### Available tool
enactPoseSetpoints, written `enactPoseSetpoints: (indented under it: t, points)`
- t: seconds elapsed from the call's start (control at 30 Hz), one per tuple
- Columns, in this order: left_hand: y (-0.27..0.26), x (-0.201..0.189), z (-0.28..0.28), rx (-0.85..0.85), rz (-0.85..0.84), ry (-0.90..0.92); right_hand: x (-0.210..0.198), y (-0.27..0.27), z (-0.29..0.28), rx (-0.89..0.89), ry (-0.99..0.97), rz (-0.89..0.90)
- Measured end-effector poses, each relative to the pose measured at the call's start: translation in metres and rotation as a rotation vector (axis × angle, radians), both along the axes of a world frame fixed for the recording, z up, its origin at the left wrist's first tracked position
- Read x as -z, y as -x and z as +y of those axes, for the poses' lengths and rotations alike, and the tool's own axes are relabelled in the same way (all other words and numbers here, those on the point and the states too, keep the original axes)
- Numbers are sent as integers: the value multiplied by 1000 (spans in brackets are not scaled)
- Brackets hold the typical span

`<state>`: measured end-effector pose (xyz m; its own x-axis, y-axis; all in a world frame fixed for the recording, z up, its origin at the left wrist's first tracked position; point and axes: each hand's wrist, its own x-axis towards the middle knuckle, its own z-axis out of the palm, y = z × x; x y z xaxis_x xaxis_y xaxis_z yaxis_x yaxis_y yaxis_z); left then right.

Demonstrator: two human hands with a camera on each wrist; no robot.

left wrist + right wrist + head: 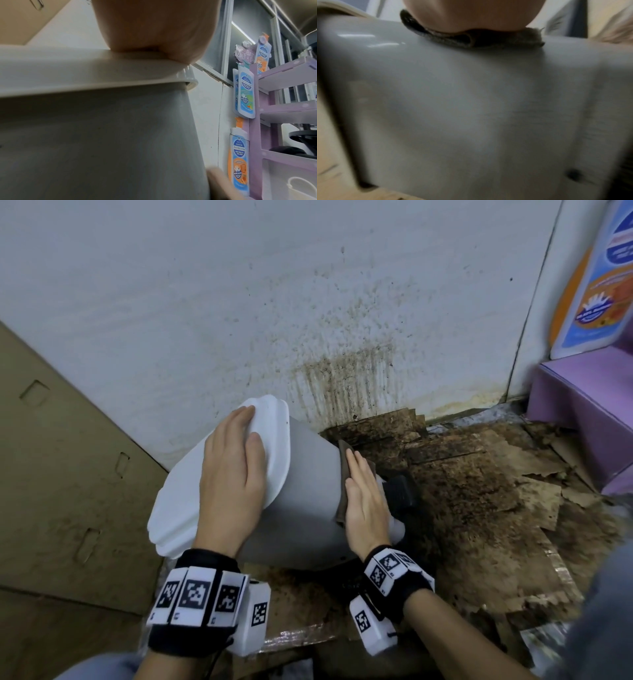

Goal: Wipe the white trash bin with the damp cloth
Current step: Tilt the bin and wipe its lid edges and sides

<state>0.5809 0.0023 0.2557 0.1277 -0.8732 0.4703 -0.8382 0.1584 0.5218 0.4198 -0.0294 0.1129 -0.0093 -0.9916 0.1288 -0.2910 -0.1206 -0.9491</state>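
Note:
The trash bin [305, 498] has a grey body and a white lid [274, 440], and it leans tilted toward the left with its lid end up. My left hand [233, 474] lies flat on the lid with straight fingers, holding the bin steady. My right hand [363, 491] presses a dark brown cloth [342, 470] flat against the bin's lower side, near its black pedal [399, 491]. The right wrist view shows the folded cloth [471, 37] squeezed between my palm and the grey wall of the bin [471, 108]. In the left wrist view my palm [150, 27] sits on the lid's edge [85, 75].
A stained white wall [308, 302] stands right behind the bin. Dirty, torn cardboard [479, 491] covers the floor to the right. A brown cardboard panel [61, 474] leans at the left. A purple display shelf [582, 412] with soap cut-outs [245, 94] stands at the right.

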Motion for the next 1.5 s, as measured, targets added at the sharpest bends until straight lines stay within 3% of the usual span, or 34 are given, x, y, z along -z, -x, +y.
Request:
enactPoseSetpoints:
  t: [0.17, 0.27, 0.43, 0.63, 0.77, 0.93, 1.2, 1.33, 1.5]
  points:
    - [8, 0, -1, 21, -41, 10, -63, -34, 1, -129, 152, -76]
    - [9, 1, -1, 18, -40, 8, -78, -40, 0, -180, 251, -93]
    - [21, -1, -2, 58, -62, -28, -45, -16, -2, -89, 315, -85]
    - [15, -2, -4, 62, -44, -12, 19, 25, 3, -27, -10, -82]
    - [12, -2, -2, 58, -32, -13, 28, 31, 8, 0, -104, -94]
    - [15, 0, -2, 15, -20, -1, 6, 14, -2, 11, -134, -87]
    - [19, 0, -1, 22, -20, 4, -80, -33, 2, -156, 160, -136]
    - [14, 0, -1, 47, -12, -9, -54, -18, -1, -165, 265, -60]
    - [7, -1, 1, 69, 29, -11, 7, 16, 3, -76, 67, -54]
